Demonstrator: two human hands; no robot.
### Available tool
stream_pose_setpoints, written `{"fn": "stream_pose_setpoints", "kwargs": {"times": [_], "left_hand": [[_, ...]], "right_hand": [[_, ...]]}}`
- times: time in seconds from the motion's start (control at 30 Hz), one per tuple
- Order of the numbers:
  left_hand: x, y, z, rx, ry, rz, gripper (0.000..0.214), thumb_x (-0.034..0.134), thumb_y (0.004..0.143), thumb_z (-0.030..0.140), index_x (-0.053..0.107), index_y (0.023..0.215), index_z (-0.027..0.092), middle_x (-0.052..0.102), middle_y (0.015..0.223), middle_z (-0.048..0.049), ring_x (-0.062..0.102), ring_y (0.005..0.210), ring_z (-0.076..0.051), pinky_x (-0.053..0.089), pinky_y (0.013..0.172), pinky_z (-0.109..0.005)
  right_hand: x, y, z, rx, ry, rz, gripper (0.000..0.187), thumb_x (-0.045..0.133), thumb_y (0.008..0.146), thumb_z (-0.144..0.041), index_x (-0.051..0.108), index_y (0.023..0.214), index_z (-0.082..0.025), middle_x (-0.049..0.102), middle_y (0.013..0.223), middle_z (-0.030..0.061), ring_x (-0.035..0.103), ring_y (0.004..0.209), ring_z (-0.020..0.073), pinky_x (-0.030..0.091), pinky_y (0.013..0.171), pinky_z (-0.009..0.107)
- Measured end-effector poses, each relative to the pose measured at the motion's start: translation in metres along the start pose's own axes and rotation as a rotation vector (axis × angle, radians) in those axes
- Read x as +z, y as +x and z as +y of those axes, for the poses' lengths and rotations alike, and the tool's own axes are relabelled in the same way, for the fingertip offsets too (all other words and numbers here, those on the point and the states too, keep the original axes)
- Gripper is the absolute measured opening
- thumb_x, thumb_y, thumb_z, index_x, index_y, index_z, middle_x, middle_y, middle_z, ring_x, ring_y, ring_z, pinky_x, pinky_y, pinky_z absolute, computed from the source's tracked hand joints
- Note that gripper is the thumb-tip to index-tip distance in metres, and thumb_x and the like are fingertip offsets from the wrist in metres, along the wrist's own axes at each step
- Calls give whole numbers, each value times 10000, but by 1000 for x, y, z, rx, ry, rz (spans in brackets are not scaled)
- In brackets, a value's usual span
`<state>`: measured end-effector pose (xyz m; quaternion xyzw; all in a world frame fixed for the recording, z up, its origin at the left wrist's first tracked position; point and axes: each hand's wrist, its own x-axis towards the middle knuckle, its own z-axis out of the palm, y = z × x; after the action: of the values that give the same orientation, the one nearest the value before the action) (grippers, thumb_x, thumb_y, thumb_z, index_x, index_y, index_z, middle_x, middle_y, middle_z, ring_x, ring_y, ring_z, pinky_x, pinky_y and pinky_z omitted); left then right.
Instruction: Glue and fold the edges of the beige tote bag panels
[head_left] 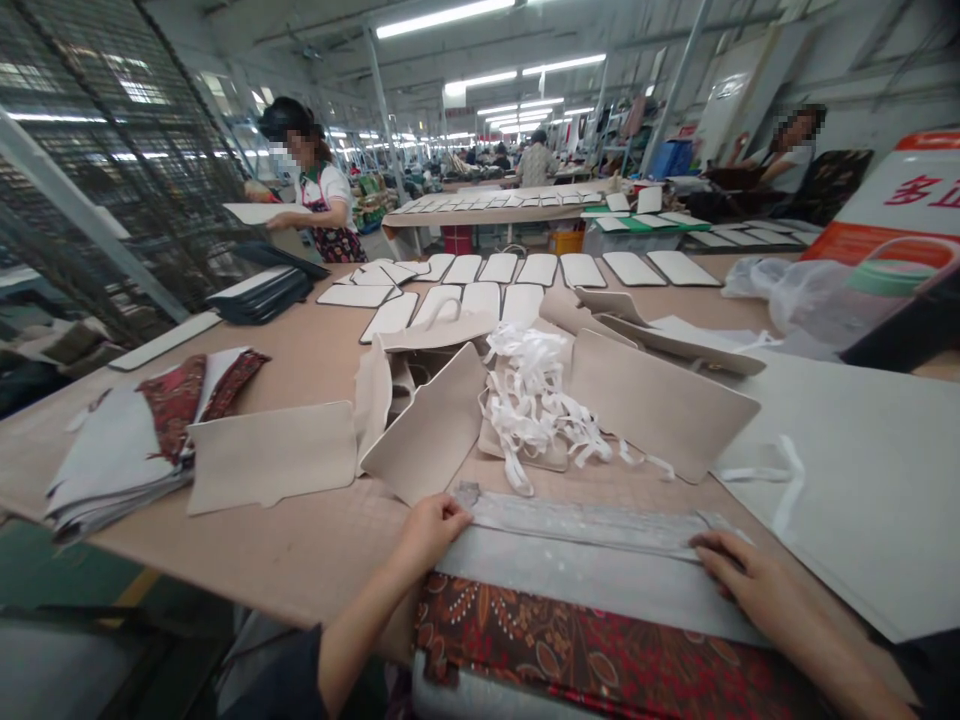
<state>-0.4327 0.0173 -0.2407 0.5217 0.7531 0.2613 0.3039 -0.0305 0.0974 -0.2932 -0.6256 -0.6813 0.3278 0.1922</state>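
Note:
My left hand pinches the left end of a long grey strip lying across a grey panel at the table's near edge. My right hand lies flat on the right end of that strip, fingers stretched out. Below the grey panel hangs a red patterned fabric. Just beyond the strip lies a tangle of white ribbons among beige cut panels.
Stacks of patterned and beige pieces sit at the left. Rows of white panels cover the far table. A large grey sheet lies at right. A person in an apron works at the far left, another person at the far right.

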Motion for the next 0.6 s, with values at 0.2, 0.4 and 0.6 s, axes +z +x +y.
{"fn": "stream_pose_setpoints", "kwargs": {"times": [0.2,0.4,0.6], "left_hand": [[-3,3,5,44,199,-18,172,502,724,277,597,653,153,623,665,-21,549,645,-152,344,578,-241],[-3,3,15,-1,355,-20,141,500,740,269,578,679,169,626,693,-20,560,668,-152,335,580,-234],[-2,-5,32,67,579,25,131,477,790,241,568,841,161,622,830,-46,570,784,-176,375,658,-256]], "right_hand": [[0,3,3,8,-41,-22,350,418,727,-488,606,848,-219,639,679,17,564,556,195,441,589,333],[1,4,5,-52,-59,36,309,431,723,-464,602,823,-226,671,805,51,613,751,242,460,690,354],[-2,-4,-13,-85,-146,105,235,371,752,-383,551,787,-237,664,841,73,610,805,250,444,760,374]]}}
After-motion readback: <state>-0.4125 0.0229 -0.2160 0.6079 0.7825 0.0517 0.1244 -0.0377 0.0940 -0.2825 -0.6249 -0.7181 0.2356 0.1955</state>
